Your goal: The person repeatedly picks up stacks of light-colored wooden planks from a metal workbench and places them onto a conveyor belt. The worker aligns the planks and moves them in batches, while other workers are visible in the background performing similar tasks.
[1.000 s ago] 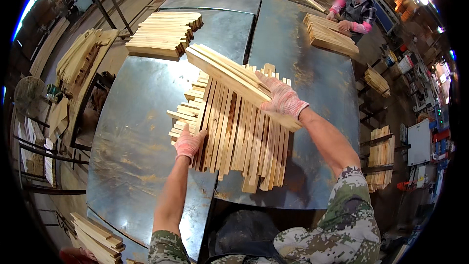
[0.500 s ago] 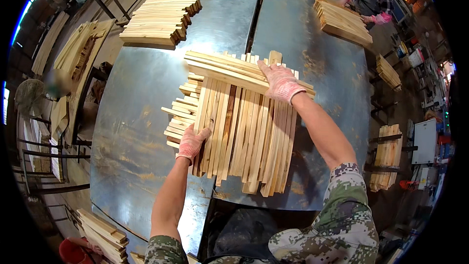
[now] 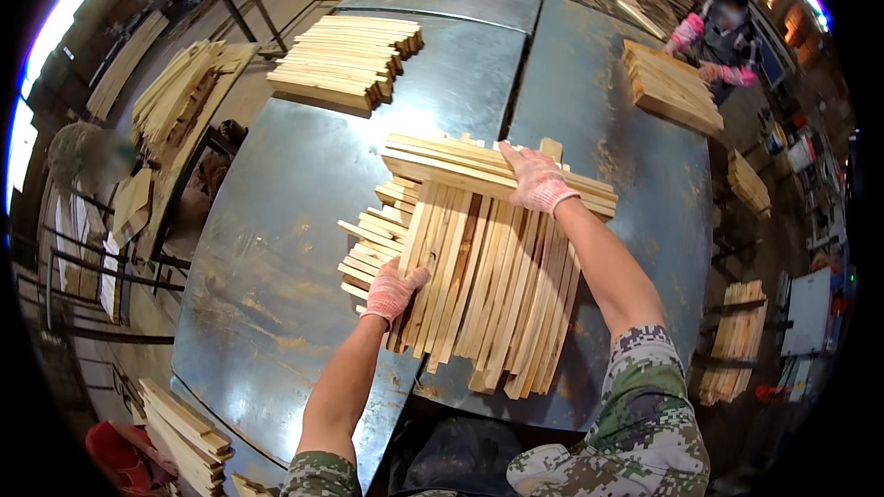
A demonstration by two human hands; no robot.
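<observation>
A thick stack of pale wooden strips (image 3: 488,285) lies on the metal table before me, its strips running toward me with uneven ends. My left hand (image 3: 393,293), in a pink-and-white knit glove, grips the stack's left edge with the thumb over the top strips. Across the far end lies a small bundle of wooden strips (image 3: 442,164), placed crosswise. My right hand (image 3: 539,180), gloved alike, is clasped over this bundle right of its middle; its fingers reach over the far side. More strips (image 3: 373,239) stick out to the left from under the stack.
Metal tables (image 3: 276,221) stretch ahead, with a seam between them. Another strip stack (image 3: 345,60) sits at far left, and a wooden block of strips (image 3: 672,87) at far right beside a person (image 3: 727,32) in pink gloves. At lower left, someone in red (image 3: 120,460) is near more strips (image 3: 184,433).
The whole view has shifted, so the tables and stacks appear lower and farther right. My right hand sits slightly farther left along the crosswise bundle. My left hand keeps its place on the stack's edge.
</observation>
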